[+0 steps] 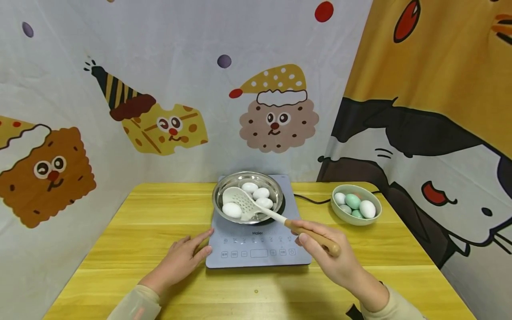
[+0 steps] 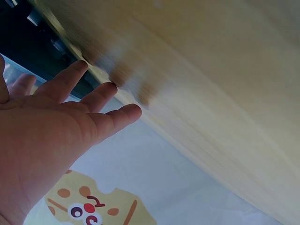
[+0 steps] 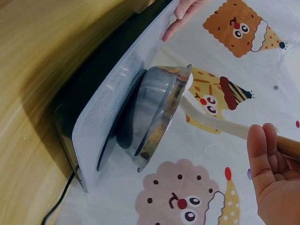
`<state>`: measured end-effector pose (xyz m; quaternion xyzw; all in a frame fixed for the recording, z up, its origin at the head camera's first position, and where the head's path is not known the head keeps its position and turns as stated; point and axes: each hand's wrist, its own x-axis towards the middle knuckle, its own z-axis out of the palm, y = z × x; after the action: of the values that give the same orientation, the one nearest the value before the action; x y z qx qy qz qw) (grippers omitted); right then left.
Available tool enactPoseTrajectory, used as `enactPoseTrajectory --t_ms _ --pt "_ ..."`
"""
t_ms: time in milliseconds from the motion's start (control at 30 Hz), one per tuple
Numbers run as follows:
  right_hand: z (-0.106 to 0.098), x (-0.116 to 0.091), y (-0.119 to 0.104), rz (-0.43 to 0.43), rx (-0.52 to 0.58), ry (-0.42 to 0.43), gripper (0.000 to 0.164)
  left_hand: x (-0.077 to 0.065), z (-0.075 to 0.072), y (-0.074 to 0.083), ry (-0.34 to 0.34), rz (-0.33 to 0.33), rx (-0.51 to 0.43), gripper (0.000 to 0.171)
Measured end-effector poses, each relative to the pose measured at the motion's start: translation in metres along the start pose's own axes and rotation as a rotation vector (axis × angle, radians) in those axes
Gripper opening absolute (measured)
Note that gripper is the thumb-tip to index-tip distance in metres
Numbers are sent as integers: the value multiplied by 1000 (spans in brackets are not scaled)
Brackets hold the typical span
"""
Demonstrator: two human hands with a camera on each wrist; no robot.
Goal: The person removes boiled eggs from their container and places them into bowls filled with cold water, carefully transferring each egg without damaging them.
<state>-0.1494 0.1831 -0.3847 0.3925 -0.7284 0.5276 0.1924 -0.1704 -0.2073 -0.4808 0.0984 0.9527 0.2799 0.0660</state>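
My right hand (image 1: 334, 258) grips the wooden handle of a white slotted spoon (image 1: 276, 216). Its perforated head is tilted down inside a round steel pan (image 1: 218, 200). One white egg (image 1: 232, 210) overlaps the lower left of the spoon head, and three more white eggs (image 1: 261, 194) lie close together on the pan's right side. The pan stands on a grey induction cooktop (image 1: 258, 244). With fingers spread, my left hand (image 1: 182, 258) rests at the cooktop's left edge; the left wrist view shows its extended fingers (image 2: 124, 117) against the wooden table.
A pale green bowl (image 1: 352, 220) holding several white and greenish eggs stands at the right of the wooden table (image 1: 160, 222). A black cord (image 1: 316, 201) runs behind it from the cooktop. A printed cloth (image 1: 180, 66) hangs close behind the table.
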Motion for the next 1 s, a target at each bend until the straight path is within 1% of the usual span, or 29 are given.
enactPoseTrajectory --t_ms 67,133,233,367,467,567,633,800,1000 --pt "-1 -1 -1 126 57 15 36 0 0 0 -1 -1 -3 59" --pt "-3 -1 0 215 77 40 33 0 0 0 -1 1 -4 59" --pt "-5 -1 4 293 111 72 30 0 0 0 -1 0 -6 59" --pt "-7 0 10 339 214 123 29 0 -1 0 4 4 -3 59" --pt "-7 2 12 423 269 184 30 0 -1 0 6 9 -2 59" --pt "-8 2 13 525 284 234 30 0 0 0 6 5 -3 59" --pt "-8 3 14 577 290 254 30 0 0 0 9 8 -4 59" --pt "-8 2 18 641 304 273 33 1 2 -2 19 11 4 58" --pt "-9 1 21 639 349 292 32 1 4 -3 29 21 18 57"
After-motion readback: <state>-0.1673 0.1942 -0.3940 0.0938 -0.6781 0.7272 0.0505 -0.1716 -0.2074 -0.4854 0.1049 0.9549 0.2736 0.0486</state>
